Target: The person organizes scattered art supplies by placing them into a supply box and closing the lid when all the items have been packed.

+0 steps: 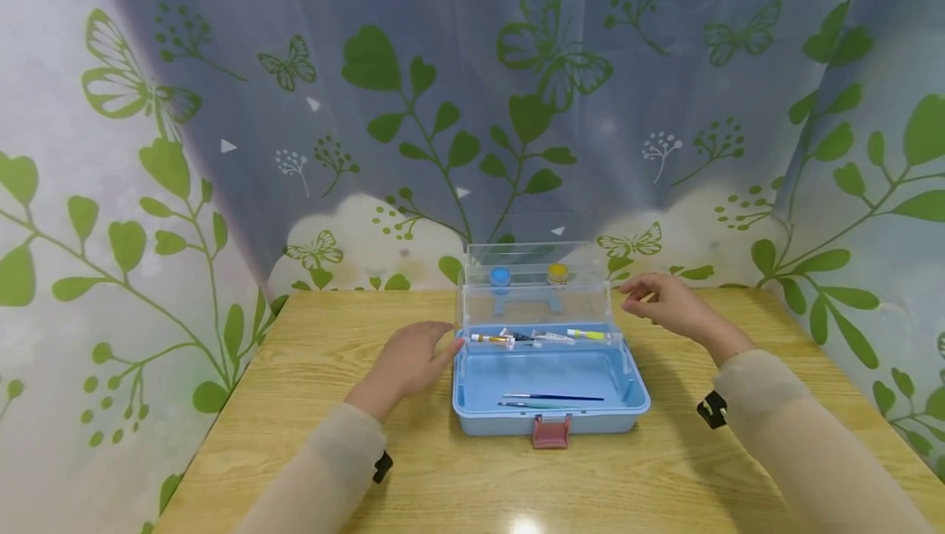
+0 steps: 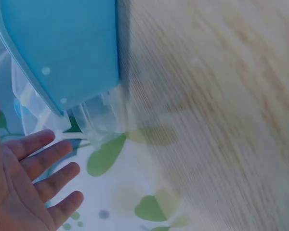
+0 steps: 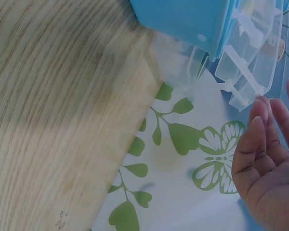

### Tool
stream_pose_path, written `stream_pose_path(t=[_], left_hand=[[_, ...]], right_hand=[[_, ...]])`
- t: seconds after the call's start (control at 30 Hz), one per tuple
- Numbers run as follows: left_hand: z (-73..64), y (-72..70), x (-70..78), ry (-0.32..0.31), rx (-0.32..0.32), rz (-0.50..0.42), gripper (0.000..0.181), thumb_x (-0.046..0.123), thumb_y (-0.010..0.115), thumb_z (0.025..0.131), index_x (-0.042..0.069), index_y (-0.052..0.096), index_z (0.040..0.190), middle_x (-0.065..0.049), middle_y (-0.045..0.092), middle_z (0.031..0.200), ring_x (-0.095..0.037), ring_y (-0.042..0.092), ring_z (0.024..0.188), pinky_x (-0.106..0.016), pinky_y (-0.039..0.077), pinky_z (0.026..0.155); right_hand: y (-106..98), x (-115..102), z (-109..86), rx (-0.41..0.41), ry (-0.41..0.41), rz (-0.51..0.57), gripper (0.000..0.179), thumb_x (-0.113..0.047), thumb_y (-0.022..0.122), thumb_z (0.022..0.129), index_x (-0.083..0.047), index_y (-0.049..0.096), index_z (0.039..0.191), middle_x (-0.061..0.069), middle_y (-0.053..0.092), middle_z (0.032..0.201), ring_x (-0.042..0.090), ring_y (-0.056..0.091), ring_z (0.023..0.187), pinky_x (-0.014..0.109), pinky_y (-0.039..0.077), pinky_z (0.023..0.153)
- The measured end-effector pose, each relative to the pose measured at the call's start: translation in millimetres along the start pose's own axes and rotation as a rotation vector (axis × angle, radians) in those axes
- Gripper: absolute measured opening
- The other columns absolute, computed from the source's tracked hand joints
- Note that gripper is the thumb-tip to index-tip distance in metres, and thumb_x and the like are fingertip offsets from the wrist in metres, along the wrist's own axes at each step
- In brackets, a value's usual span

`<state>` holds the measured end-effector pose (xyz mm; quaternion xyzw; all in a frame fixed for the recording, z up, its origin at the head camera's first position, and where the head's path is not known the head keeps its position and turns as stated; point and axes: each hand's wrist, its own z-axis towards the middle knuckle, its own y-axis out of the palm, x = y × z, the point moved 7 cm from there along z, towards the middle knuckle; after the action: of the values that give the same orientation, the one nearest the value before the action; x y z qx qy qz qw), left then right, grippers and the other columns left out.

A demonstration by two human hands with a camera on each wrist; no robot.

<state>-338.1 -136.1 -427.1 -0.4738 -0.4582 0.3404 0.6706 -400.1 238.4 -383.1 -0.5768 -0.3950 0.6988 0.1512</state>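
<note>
A light-blue storage box (image 1: pixel 472 423) stands on the table with its pink latch (image 1: pixel 551 432) hanging down in front. Its clear trays (image 1: pixel 535 304) are raised in tiers. Several paint tubes (image 1: pixel 589 335) lie in the lower tray; a blue paint jar (image 1: pixel 499 277) and a yellow paint jar (image 1: pixel 557 274) sit higher up. Two paintbrushes (image 1: pixel 554 396) rest on the box floor. My left hand (image 1: pixel 413 362) is by the box's left rear corner, its fingers (image 2: pixel 53 180) spread and holding nothing. Beside the trays' right end, my right hand (image 1: pixel 668 308) holds nothing, fingers loosely bent.
The wooden table (image 1: pixel 310 403) ends at the back against a hanging curtain (image 1: pixel 443 107) printed with green leaves and butterflies. A blue handle (image 1: pixel 527 302) shows through the clear plastic behind the trays. Black straps (image 1: pixel 712 409) sit at both sleeves.
</note>
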Motion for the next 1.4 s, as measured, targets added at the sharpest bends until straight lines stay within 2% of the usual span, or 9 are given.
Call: stream_pose_path(t=[0.2,0.37,0.6,0.87,1.0,1.1,1.23,1.4], left_hand=[[8.1,-7.3,-7.2,-0.042,0.074,-0.052,0.05,0.042,0.042,0.107,0.007,0.06,0.137,-0.013,0.061,0.137,-0.036,0.053,0.13,-0.051,0.038,0.11],[18.6,-6.1,-14.9,-0.132,0.08,-0.18,0.05,0.042,0.042,0.107,0.007,0.058,0.139,-0.012,0.06,0.138,-0.035,0.054,0.128,-0.051,0.04,0.108],[31.9,1.5,-21.7,-0.224,0.065,-0.313,0.052,0.041,0.042,0.107,0.005,0.053,0.143,-0.013,0.059,0.139,-0.034,0.055,0.127,-0.048,0.042,0.107],[44.6,14.1,-29.2,-0.284,0.042,-0.412,0.054,0.038,0.042,0.107,0.004,0.046,0.148,-0.015,0.055,0.144,-0.035,0.05,0.132,-0.049,0.038,0.11],[52.2,20.6,-32.3,-0.318,0.03,-0.469,0.054,0.038,0.042,0.108,0.001,0.048,0.146,-0.016,0.054,0.144,-0.036,0.049,0.134,-0.049,0.038,0.111],[54.6,26.9,-33.3,-0.345,0.003,-0.5,0.052,0.037,0.041,0.108,0.001,0.05,0.144,-0.017,0.054,0.143,-0.036,0.049,0.132,-0.05,0.039,0.109],[56.0,34.7,-32.7,-0.371,-0.036,-0.53,0.049,0.036,0.04,0.108,0.002,0.054,0.141,-0.017,0.056,0.14,-0.036,0.052,0.128,-0.051,0.043,0.105],[61.3,38.6,-31.4,-0.377,-0.044,-0.548,0.047,0.034,0.042,0.108,0.001,0.057,0.137,-0.017,0.061,0.134,-0.034,0.057,0.121,-0.05,0.047,0.1]], right_hand=[[2.1,5.1,5.2,0.009,0.011,-0.012,0.04,-0.025,0.062,0.102,0.002,0.058,0.131,0.018,0.063,0.114,0.026,0.064,0.092,0.046,0.056,0.078],[7.3,13.3,12.5,0.013,0.022,-0.01,0.039,-0.022,0.061,0.102,0.004,0.059,0.131,0.02,0.063,0.116,0.03,0.064,0.096,0.048,0.056,0.079],[13.4,24.5,19.5,0.006,0.054,0.002,0.039,-0.022,0.059,0.103,0.004,0.058,0.132,0.022,0.062,0.119,0.037,0.062,0.101,0.051,0.055,0.082],[21.7,35.4,31.3,-0.002,0.118,0.004,0.041,-0.022,0.058,0.104,0.004,0.055,0.135,0.026,0.059,0.124,0.038,0.063,0.105,0.048,0.056,0.083],[29.5,39.0,37.5,-0.037,0.143,0.017,0.042,-0.022,0.054,0.105,0.007,0.053,0.136,0.029,0.058,0.127,0.04,0.063,0.105,0.048,0.056,0.082],[37.1,43.8,41.2,-0.064,0.159,0.035,0.041,-0.019,0.053,0.105,0.008,0.053,0.135,0.03,0.06,0.125,0.037,0.064,0.099,0.048,0.056,0.08],[43.8,50.1,43.7,-0.059,0.193,0.06,0.034,-0.015,0.052,0.104,0.006,0.056,0.131,0.025,0.064,0.117,0.028,0.062,0.09,0.046,0.054,0.075],[47.9,52.4,46.6,-0.053,0.194,0.074,0.029,-0.013,0.05,0.104,0.006,0.057,0.125,0.021,0.065,0.109,0.023,0.064,0.085,0.044,0.054,0.073]])
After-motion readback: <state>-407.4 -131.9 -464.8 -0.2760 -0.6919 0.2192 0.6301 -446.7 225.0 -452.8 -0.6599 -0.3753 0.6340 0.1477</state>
